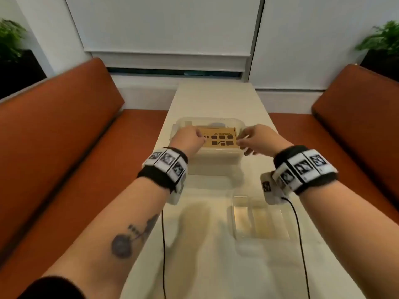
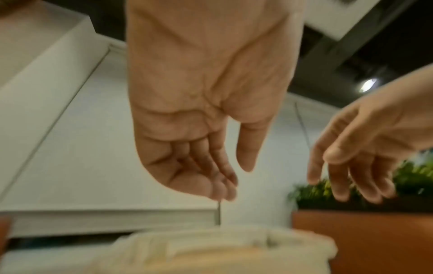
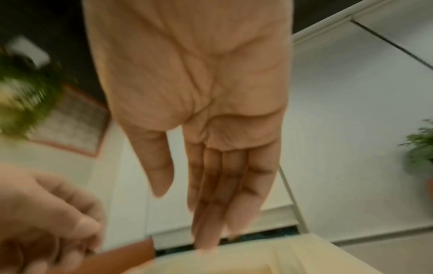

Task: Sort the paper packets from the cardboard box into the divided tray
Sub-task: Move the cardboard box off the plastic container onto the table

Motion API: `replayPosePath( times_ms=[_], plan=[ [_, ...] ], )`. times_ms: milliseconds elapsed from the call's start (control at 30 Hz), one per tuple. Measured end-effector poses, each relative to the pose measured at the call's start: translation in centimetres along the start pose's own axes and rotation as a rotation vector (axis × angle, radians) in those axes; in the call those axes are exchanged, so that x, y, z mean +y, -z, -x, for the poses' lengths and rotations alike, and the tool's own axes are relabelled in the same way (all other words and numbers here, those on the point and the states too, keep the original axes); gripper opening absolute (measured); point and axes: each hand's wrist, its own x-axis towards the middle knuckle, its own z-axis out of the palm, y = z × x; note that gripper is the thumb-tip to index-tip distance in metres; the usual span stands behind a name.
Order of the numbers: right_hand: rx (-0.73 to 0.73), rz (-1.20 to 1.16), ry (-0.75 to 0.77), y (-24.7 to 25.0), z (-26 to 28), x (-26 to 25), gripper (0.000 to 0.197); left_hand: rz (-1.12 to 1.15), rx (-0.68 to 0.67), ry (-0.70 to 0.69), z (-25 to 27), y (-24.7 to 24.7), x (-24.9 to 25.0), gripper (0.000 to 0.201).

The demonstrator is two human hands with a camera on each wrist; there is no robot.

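One cardboard box (image 1: 219,138) lies between my left hand (image 1: 190,138) and right hand (image 1: 258,139); both hands loosely spread, empty; one divided tray (image 1: 260,219) nearer.

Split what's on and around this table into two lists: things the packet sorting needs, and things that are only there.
For the job:
- flat brown cardboard box with black printing
- clear divided plastic tray, nearer the person
- left hand and right hand, reaching for the box ends

Only there:
- clear plastic tub the box lies in
- pale narrow table
- rust-orange benches
- green potted plants
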Motion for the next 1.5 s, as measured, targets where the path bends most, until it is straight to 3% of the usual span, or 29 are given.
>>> replayPosePath(
  times_ms=[100, 200, 367, 467, 633, 733, 900, 1100, 1267, 1500],
  plan=[
    [0.165, 0.060, -0.115, -1.2, -3.5, 0.5, 0.020, -0.131, 0.070, 0.149, -2.8, -1.3, -0.7, 0.018],
    [0.199, 0.266, -0.236, -3.1, -5.7, 1.7, 0.024, -0.288, 0.049, 0.268, -4.6, -3.0, -2.2, 0.019],
    [0.111, 0.568, -0.315, -5.5, -7.5, 3.2, 0.039, -0.453, -0.034, 0.329, -6.7, -4.7, -4.4, 0.037],
    [0.038, 0.579, -0.340, -6.6, -7.9, 3.1, 0.052, -0.491, -0.105, 0.369, -7.4, -5.2, -4.8, 0.048],
    [-0.019, 0.488, -0.414, -7.1, -9.0, 2.9, 0.051, -0.393, -0.166, 0.501, -8.8, -5.5, -4.6, 0.047],
    [-0.054, 0.380, -0.463, -6.9, -9.7, 3.0, 0.051, -0.362, -0.171, 0.519, -9.5, -5.9, -4.7, 0.046],
    [0.040, 0.257, -0.434, -7.2, -9.9, 3.6, 0.040, -0.308, -0.117, 0.508, -9.8, -5.8, -5.3, 0.048],
    [0.113, 0.256, -0.393, -7.0, -10.2, 4.0, 0.055, -0.270, -0.024, 0.455, -9.5, -5.8, -5.2, 0.074],
    [0.175, 0.274, -0.390, -7.2, -9.8, 3.9, 0.062, -0.270, 0.090, 0.460, -9.6, -6.3, -4.9, 0.066],
    [0.305, 0.358, -0.351, -8.0, -9.7, 3.5, 0.068, -0.435, 0.265, 0.412, -9.6, -6.7, -4.9, 0.057]
  ],
)
